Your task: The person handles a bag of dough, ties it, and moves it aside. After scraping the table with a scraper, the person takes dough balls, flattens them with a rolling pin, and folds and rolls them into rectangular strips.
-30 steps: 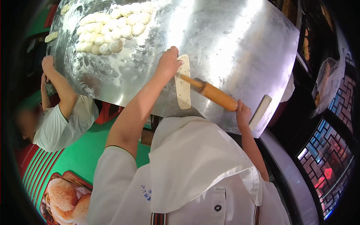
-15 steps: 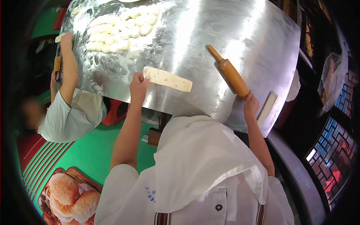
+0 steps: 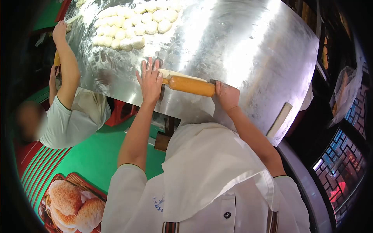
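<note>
A wooden rolling pin (image 3: 192, 86) lies crosswise near the front edge of the steel table (image 3: 248, 70). My right hand (image 3: 228, 96) is closed around the pin's right handle. Fingers stretched out and slightly apart, my left hand (image 3: 150, 85) is at the pin's left handle, palm down. A flat strip of dough (image 3: 173, 73) lies just beyond the pin, partly hidden by it and by my left fingers. Farther back are rows of round dough pieces (image 3: 126, 29) on a floured patch.
A pale flat bar (image 3: 279, 119) rests along the table's right edge. At the left, a co-worker (image 3: 72, 116) reaches over the table corner, with a wooden-handled tool near the hands. A plastic bag (image 3: 345, 97) hangs at the right.
My right hand has brought the rolling pin left and turned it crosswise by the dough strip. My left hand has let go of the strip and spread its fingers.
</note>
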`<state>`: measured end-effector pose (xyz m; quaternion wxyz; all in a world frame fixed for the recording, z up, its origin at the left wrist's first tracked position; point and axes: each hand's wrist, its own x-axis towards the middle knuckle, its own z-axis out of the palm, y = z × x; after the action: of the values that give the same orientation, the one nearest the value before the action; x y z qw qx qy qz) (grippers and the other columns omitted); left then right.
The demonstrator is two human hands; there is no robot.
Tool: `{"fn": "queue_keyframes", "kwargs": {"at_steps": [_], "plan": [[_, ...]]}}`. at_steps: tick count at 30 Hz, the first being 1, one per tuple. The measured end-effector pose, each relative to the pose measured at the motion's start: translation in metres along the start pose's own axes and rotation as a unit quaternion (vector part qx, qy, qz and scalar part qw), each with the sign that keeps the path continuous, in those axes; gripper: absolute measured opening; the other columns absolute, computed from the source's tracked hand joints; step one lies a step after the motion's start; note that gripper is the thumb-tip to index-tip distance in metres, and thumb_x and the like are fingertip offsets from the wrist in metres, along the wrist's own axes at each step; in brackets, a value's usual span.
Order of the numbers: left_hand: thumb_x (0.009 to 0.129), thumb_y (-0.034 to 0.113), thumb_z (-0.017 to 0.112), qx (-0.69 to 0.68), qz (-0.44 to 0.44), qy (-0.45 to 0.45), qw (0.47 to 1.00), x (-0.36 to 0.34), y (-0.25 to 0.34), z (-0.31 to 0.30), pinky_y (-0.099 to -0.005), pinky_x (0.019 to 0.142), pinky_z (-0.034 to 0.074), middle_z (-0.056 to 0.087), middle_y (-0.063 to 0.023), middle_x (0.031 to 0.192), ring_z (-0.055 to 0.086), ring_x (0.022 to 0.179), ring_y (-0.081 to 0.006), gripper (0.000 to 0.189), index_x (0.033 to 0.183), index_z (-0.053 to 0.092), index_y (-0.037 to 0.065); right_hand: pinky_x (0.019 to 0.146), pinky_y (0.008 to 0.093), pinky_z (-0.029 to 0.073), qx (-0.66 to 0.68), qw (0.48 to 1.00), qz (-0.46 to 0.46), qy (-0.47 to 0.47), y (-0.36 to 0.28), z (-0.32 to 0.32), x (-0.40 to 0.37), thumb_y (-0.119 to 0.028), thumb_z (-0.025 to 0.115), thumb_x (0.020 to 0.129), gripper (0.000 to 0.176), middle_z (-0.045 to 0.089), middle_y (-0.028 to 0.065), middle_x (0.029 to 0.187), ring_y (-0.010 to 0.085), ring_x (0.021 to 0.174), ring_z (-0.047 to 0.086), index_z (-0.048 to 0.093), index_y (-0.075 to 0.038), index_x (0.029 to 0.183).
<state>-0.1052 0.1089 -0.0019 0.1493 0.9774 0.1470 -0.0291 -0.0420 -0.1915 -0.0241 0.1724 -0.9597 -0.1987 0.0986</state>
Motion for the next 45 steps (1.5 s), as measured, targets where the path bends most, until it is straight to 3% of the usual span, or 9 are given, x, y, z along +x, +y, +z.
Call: {"fn": "queue_keyframes", "kwargs": {"at_steps": [13, 15, 19, 22, 27, 35, 38, 40, 45], "plan": [[0.095, 0.024, 0.055, -0.059, -0.007, 0.013, 0.998, 0.026, -0.017, -0.003, -0.0603, 0.117, 0.003, 0.023, -0.0084, 0.161, 0.013, 0.150, -0.0311, 0.057, 0.150, 0.038, 0.018, 0.051, 0.0418, 0.050, 0.004, 0.995, -0.015, -0.100, 0.009, -0.021, 0.026, -0.037, 0.043, 0.101, 0.048, 0.064, 0.0111, 0.060, 0.0313, 0.054, 0.063, 0.068, -0.011, 0.070], [0.097, 0.022, 0.051, -0.020, -0.031, 0.069, 0.997, 0.022, -0.027, -0.021, -0.0546, 0.117, 0.015, 0.031, -0.0128, 0.156, 0.025, 0.145, -0.0333, 0.049, 0.145, 0.044, 0.011, 0.052, 0.0424, 0.050, 0.027, 0.997, -0.028, -0.068, -0.012, -0.031, 0.023, -0.038, 0.042, 0.101, 0.050, 0.065, 0.0112, 0.061, 0.0315, 0.055, 0.063, 0.068, -0.011, 0.069], [0.101, 0.022, 0.039, -0.312, -0.200, 0.267, 0.890, -0.005, -0.043, -0.033, -0.0372, 0.106, 0.033, 0.055, -0.0167, 0.125, 0.049, 0.120, -0.0260, 0.039, 0.125, 0.056, -0.002, 0.056, 0.0439, 0.051, 0.050, 0.998, -0.048, -0.008, -0.040, -0.008, 0.014, -0.042, 0.039, 0.101, 0.053, 0.066, 0.0109, 0.064, 0.0313, 0.059, 0.065, 0.069, -0.011, 0.071], [0.100, 0.022, 0.043, -0.398, -0.281, 0.249, 0.837, -0.021, -0.068, -0.007, -0.0347, 0.101, 0.038, 0.059, -0.0140, 0.119, 0.053, 0.114, -0.0217, 0.035, 0.120, 0.057, -0.003, 0.058, 0.0446, 0.052, -0.015, 0.989, 0.034, -0.143, -0.053, 0.009, 0.026, -0.042, 0.040, 0.101, 0.051, 0.067, 0.0128, 0.067, 0.0332, 0.062, 0.065, 0.071, -0.011, 0.076], [0.090, 0.015, 0.064, -0.373, -0.218, 0.084, 0.898, -0.020, -0.037, 0.002, -0.0303, 0.080, 0.049, 0.066, -0.0099, 0.096, 0.062, 0.087, -0.0167, 0.027, 0.110, 0.061, -0.004, 0.062, 0.0461, 0.052, 0.110, 0.983, 0.122, -0.086, -0.010, -0.011, 0.025, -0.045, 0.038, 0.102, 0.054, 0.067, 0.0167, 0.069, 0.0382, 0.064, 0.064, 0.072, -0.011, 0.077], [0.080, 0.020, 0.075, -0.275, -0.249, -0.091, 0.924, 0.012, -0.026, 0.000, -0.0350, 0.072, 0.050, 0.066, -0.0153, 0.089, 0.063, 0.079, -0.0227, 0.033, 0.099, 0.062, -0.004, 0.067, 0.0457, 0.051, 0.064, 0.982, 0.172, -0.034, 0.062, -0.029, 0.046, -0.038, 0.039, 0.102, 0.048, 0.065, 0.0147, 0.069, 0.0349, 0.066, 0.064, 0.068, -0.008, 0.077], [0.079, 0.020, 0.075, -0.211, -0.165, -0.069, 0.961, 0.013, -0.030, 0.008, -0.0393, 0.069, 0.049, 0.064, -0.0162, 0.080, 0.063, 0.073, -0.0279, 0.033, 0.095, 0.059, -0.003, 0.073, 0.0443, 0.051, 0.040, 0.986, 0.144, 0.073, 0.043, -0.046, 0.049, -0.024, 0.050, 0.098, 0.023, 0.065, 0.0151, 0.086, 0.0343, 0.079, 0.064, 0.065, -0.008, 0.095], [0.080, 0.019, 0.074, -0.161, -0.099, -0.026, 0.982, 0.010, -0.022, 0.006, -0.0400, 0.068, 0.049, 0.063, -0.0160, 0.077, 0.062, 0.071, -0.0282, 0.031, 0.094, 0.057, -0.003, 0.077, 0.0437, 0.050, 0.055, 0.977, -0.022, 0.203, 0.012, -0.066, 0.052, -0.009, 0.058, 0.090, 0.015, 0.062, 0.0155, 0.100, 0.0349, 0.090, 0.061, 0.060, -0.007, 0.106], [0.084, 0.005, 0.070, -0.365, -0.150, -0.062, 0.917, 0.007, 0.022, -0.035, -0.0264, 0.067, 0.043, 0.056, -0.0028, 0.079, 0.051, 0.073, -0.0092, 0.022, 0.096, 0.052, 0.003, 0.086, 0.0411, 0.049, 0.203, 0.965, -0.168, -0.019, -0.051, -0.054, 0.061, -0.004, 0.066, 0.081, 0.045, 0.062, 0.0148, 0.107, 0.0324, 0.101, 0.060, 0.054, -0.008, 0.123]]}}
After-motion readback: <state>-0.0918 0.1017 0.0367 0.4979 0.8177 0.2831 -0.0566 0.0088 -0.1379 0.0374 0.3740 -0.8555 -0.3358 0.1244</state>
